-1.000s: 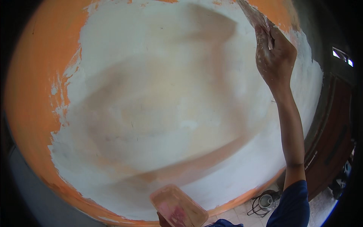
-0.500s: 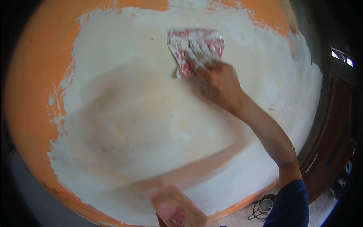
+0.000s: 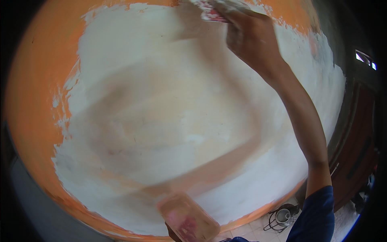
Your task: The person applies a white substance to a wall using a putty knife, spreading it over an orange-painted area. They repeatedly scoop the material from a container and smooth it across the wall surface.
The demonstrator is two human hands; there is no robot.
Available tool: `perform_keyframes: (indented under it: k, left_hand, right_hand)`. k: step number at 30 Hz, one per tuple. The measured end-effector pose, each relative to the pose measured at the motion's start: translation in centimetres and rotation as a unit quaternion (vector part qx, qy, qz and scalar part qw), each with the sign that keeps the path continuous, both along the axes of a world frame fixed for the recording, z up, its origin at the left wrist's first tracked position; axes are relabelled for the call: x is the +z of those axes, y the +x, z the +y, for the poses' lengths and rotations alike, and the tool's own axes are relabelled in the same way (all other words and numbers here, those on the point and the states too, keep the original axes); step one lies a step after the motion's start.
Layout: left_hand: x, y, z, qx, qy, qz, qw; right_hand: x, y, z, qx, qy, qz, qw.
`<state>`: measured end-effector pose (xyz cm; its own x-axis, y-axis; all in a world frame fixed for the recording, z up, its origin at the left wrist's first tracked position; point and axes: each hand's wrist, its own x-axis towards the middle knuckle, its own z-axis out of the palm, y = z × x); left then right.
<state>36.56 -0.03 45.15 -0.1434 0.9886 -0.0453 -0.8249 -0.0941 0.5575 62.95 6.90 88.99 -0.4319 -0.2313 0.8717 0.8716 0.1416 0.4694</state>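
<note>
At the upper part of the wall (image 3: 133, 101), my right hand (image 3: 254, 40) is closed on a red putty scraper (image 3: 213, 15) smeared with white. The scraper is tilted and partly cut off by the top of the view. White putty covers the fingers. Low in the view, a shallow rectangular plastic container (image 3: 192, 218) with pinkish residue is held up in front of the wall by my left hand (image 3: 172, 233). Only a small part of that hand shows at the container's left edge; the rest is hidden beneath it.
Whitish putty covers the wall's middle, with bare orange paint (image 3: 36, 92) around its left, top and lower edges. On the tiled floor, a pale round vessel sits in a dark metal frame (image 3: 282, 217). A brown door-like panel (image 3: 356, 141) stands at right.
My right hand has moved upward and slightly right along the wall with the scraper, which has turned from facing flat to a slant. My left hand and the container have barely moved.
</note>
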Motion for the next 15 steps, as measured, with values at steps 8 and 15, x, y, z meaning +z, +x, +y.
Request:
perform_keyframes:
  k: [8,15]
  left_hand:
    - [0.8,0.2,-0.2,-0.011,-0.024,-0.022,0.999]
    - [1.0,0.1,-0.3,-0.009,-0.028,-0.028,0.999]
  right_hand:
    - [-13.0,-3.1,1.9,-0.031,-0.173,-0.088,0.981]
    - [-6.5,-1.8,-1.9,0.029,-0.031,-0.022,0.999]
